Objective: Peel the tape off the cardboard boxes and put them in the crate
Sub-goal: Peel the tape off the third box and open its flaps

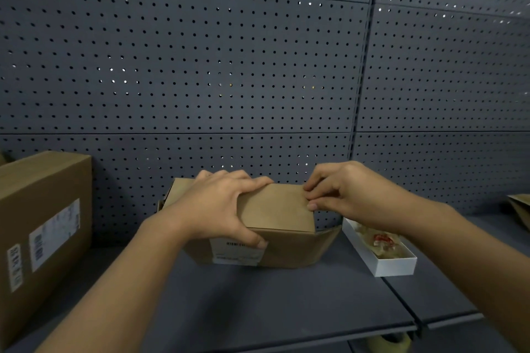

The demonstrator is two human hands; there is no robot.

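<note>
The left hand grips the top of a small cardboard box on the dark counter, thumb on its labelled front, while the right hand pinches at the lid's right edge (any tape is too faint to see). A larger cardboard box stands well left; a white tray lies just right, before the pegboard wall.
</note>
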